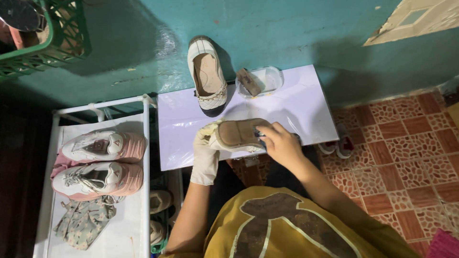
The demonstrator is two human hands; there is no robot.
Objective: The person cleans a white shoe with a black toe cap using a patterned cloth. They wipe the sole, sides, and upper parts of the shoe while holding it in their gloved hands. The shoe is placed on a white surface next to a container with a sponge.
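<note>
A: What's closest to the camera?

B: A mustard-yellow shirt (287,229) with a brown figure on it, filling the bottom edge. Both forearms reach up from it to a white board (306,110) that lies against a teal wall (287,33).

A: And the hands?

B: The left hand (205,148), in a pale glove, is closed around the toe end of a shoe (239,134), which is turned sole-up over the near edge of the board. The right hand (282,143) is bare, its fingers curled and pressed onto the heel end of the sole. Something dark shows under the fingertips; I cannot tell what it is.

A: What else is on the board?

B: The matching shoe (208,76), cream with a dark toe, stands upright at the far edge with its heel against the wall. Just to its right is a clear dish (267,79) with a brown block (249,81) resting in it.

A: To the left?

B: A white rack (146,157) holding two pink-and-white sneakers (100,162) side by side, with a flowered cloth (83,222) nearer the camera. A green crate (52,48) sits in the top left corner. Right of the board the floor is red patterned tile (406,157).
</note>
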